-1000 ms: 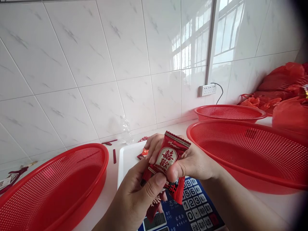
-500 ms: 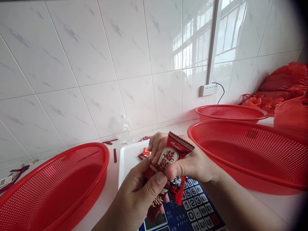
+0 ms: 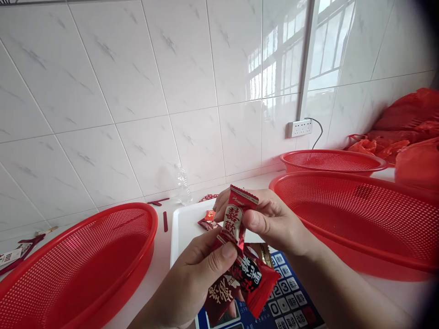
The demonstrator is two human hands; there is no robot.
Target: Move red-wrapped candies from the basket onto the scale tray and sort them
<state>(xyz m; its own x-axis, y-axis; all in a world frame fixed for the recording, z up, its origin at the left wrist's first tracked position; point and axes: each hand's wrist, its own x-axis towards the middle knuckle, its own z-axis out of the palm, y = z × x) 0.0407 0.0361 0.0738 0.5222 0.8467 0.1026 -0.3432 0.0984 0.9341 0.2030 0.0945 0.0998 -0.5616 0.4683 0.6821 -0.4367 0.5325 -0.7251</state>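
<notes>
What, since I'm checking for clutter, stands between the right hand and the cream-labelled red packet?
Nothing visible: the right hand is close beside the cream-labelled red packet, thumb at its edge. The left hand grips its lower end.

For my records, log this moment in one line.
left hand: grips wrapped packets | right hand: at upper red packet | beneath: scale | either side: red baskets

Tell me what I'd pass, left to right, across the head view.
Leftmost basket, clear plastic, held packets, socket, red bags.
</notes>
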